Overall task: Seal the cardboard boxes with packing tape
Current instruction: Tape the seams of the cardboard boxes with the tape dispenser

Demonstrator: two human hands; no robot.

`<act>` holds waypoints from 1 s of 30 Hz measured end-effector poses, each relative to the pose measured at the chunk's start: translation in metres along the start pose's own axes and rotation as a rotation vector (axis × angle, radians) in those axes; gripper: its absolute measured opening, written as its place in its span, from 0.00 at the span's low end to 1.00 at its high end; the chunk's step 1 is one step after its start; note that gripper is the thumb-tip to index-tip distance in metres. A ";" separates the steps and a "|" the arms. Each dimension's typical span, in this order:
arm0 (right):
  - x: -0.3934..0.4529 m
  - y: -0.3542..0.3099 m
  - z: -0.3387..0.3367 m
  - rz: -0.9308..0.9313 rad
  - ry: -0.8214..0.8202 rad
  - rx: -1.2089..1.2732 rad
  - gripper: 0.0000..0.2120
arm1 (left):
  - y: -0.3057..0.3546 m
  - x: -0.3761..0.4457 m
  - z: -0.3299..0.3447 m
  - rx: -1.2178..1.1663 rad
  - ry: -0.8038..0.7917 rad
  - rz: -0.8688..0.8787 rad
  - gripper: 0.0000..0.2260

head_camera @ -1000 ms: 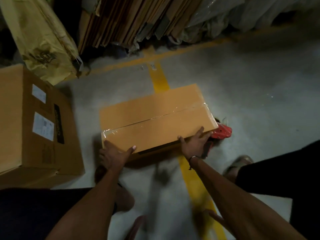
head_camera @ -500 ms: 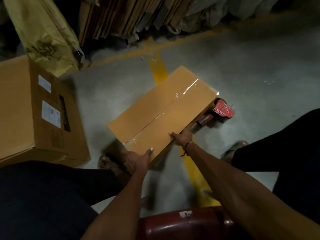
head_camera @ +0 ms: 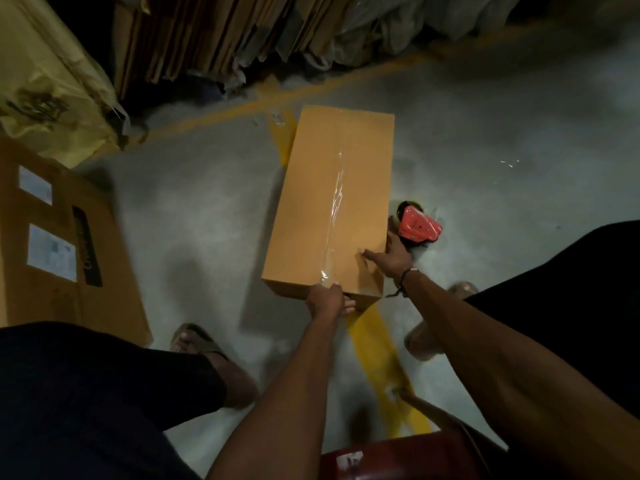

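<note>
Underfoot, grey concrete floor (head_camera: 194, 216), yellow-lined

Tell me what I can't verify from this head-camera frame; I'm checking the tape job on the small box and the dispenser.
- Small box, head view: its near end face is covered by the left hand; the far end faces away.
- Tape dispenser: its handle hidden behind the right hand and the box edge.
- Labels on the large box: print too blurred to read.
</note>
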State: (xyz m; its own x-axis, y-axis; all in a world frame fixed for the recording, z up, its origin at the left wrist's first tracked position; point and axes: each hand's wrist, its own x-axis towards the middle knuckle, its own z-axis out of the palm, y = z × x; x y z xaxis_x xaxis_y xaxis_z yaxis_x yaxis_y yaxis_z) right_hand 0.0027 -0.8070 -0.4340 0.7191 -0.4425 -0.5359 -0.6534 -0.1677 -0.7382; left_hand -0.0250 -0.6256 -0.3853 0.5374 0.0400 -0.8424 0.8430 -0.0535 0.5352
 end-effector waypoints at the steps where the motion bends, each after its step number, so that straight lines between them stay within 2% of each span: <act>1: 0.001 0.012 -0.001 0.029 -0.023 0.027 0.52 | 0.005 -0.002 0.002 0.009 -0.032 -0.011 0.15; 3: -0.013 0.017 -0.002 0.055 -0.069 0.071 0.51 | 0.011 -0.002 0.000 0.108 -0.057 -0.007 0.16; 4: -0.015 0.024 -0.002 0.066 -0.074 0.091 0.50 | 0.013 -0.004 -0.005 0.214 -0.015 0.039 0.17; 7: -0.017 0.030 -0.003 0.044 -0.039 0.152 0.48 | 0.013 0.003 -0.027 0.656 0.314 0.315 0.20; 8: -0.019 0.027 -0.004 0.046 -0.039 0.152 0.47 | 0.016 0.003 -0.033 0.726 0.400 0.411 0.17; 10: -0.018 0.018 -0.008 0.065 -0.059 0.159 0.41 | 0.023 0.010 -0.044 0.796 0.458 0.609 0.11; 13: -0.002 0.008 -0.013 0.091 -0.074 0.143 0.38 | 0.037 0.036 -0.058 0.913 0.353 0.816 0.19; 15: 0.013 -0.001 -0.015 0.064 -0.065 0.077 0.38 | 0.046 0.053 -0.062 1.032 0.211 0.885 0.24; 18: 0.022 -0.023 -0.018 -0.034 -0.040 0.006 0.35 | 0.058 0.069 -0.058 1.209 0.041 0.905 0.25; 24: 0.035 -0.023 -0.018 -0.126 0.008 -0.003 0.33 | 0.076 0.067 -0.044 1.240 0.108 0.958 0.19; 30: 0.027 -0.024 -0.019 -0.154 -0.012 0.013 0.36 | 0.062 0.060 -0.024 1.402 0.014 0.948 0.26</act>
State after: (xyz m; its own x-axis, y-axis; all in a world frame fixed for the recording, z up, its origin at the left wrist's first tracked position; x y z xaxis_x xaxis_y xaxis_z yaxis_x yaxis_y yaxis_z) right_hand 0.0333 -0.8321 -0.4234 0.8133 -0.4023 -0.4204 -0.5320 -0.2211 -0.8174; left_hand 0.0601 -0.6024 -0.4009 0.8114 -0.5152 -0.2760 -0.4165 -0.8410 0.3453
